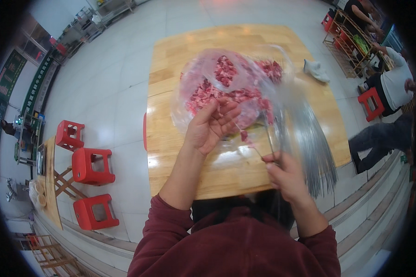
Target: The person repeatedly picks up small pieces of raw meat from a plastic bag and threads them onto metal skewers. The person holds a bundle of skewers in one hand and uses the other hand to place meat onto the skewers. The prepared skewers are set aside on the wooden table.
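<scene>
My right hand [282, 175] grips thin metal skewers at the near right of the table. One skewer [258, 152] slants up to the left and bears small pieces of raw meat [244, 135]; another, with meat near its upper part, points away from me. My left hand [211, 126], palm up with curled fingers, is at the near edge of a clear plastic bag [180, 104] of diced raw meat [225, 71]. Whether its fingertips pinch a piece is unclear. A large bundle of metal skewers [315, 149] lies to the right, with meat on skewers [272, 71] beyond the bag.
The wooden table [173, 173] carries a whitish cloth or glove [315, 70] at its right. Red plastic stools [92, 166] stand on the left. At right, a seated person [395, 76], others nearby and a wooden rack [346, 45] are beyond the table.
</scene>
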Tool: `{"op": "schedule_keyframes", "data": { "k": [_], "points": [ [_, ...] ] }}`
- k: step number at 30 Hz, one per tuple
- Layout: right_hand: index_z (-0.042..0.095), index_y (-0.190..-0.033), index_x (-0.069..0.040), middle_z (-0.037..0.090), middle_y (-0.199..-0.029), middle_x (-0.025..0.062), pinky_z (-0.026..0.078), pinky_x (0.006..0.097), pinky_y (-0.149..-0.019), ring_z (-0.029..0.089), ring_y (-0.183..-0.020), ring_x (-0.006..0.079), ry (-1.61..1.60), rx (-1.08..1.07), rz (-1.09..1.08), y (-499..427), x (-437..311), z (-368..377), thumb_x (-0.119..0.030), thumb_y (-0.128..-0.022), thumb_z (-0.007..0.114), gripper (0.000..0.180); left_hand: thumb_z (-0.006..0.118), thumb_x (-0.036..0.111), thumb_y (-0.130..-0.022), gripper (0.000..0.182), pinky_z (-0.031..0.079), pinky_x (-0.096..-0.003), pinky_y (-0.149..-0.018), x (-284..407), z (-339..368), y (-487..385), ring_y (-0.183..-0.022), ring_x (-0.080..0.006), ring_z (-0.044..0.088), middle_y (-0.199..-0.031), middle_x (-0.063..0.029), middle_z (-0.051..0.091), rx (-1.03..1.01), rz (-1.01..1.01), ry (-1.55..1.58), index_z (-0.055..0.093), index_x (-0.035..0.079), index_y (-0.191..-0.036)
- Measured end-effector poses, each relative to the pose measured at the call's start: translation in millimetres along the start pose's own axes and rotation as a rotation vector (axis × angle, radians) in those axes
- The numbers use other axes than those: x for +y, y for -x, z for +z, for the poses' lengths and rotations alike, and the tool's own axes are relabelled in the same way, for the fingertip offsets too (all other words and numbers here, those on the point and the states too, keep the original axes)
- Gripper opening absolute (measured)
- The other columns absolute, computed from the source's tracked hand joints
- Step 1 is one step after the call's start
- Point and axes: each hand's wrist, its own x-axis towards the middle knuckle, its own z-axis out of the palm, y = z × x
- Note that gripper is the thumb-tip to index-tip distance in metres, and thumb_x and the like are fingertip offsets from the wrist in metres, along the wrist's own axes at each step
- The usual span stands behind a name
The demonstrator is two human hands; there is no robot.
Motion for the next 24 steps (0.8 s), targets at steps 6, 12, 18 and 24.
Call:
{"op": "schedule_keyframes", "data": {
  "k": [6,12,18,24],
  "points": [
    [0.055,-0.113,0.001,0.047,-0.068,-0.0041,0.031,0.0205,-0.045,0.037,-0.051,0.0024,-0.004,-0.008,-0.031,-4,4,0,-0.004,-0.095,0.053,0.018,0.05,0.025,-0.101,0.031,0.055,-0.0423,-0.093,-10,4,3,-0.114,-0.028,0.062,-0.12,-0.0148,0.064,-0.104,0.031,0.094,0.058,0.003,-0.121],
    [0.055,-0.111,0.001,0.047,-0.068,-0.0043,0.031,0.0203,-0.044,0.037,-0.05,0.0023,0.002,0.009,-0.033,-5,3,1,-0.004,-0.096,0.053,0.016,0.049,0.024,-0.102,0.024,0.052,-0.0434,-0.098,-14,11,6,-0.116,-0.0266,0.061,-0.122,-0.0124,0.064,-0.124,0.024,0.094,0.06,0.008,-0.117],
    [0.055,-0.111,0.0,0.046,-0.066,-0.0048,0.029,0.0204,-0.043,0.035,-0.048,0.0022,-0.022,0.016,-0.031,-7,5,1,-0.003,-0.096,0.052,0.016,0.051,0.023,-0.101,0.022,0.05,-0.0443,-0.101,-25,17,11,-0.116,-0.0261,0.061,-0.122,-0.0121,0.064,-0.063,0.054,0.086,0.06,0.009,-0.116],
    [0.055,-0.111,0.0,0.044,-0.066,-0.0054,0.027,0.0203,-0.042,0.034,-0.048,0.0015,-0.048,0.016,-0.015,-8,9,1,-0.003,-0.096,0.052,0.015,0.054,0.023,-0.1,0.021,0.049,-0.0448,-0.103,-46,16,10,-0.116,-0.0278,0.061,-0.119,-0.0135,0.065,0.006,0.093,0.16,0.06,0.008,-0.113]
  ]
}}
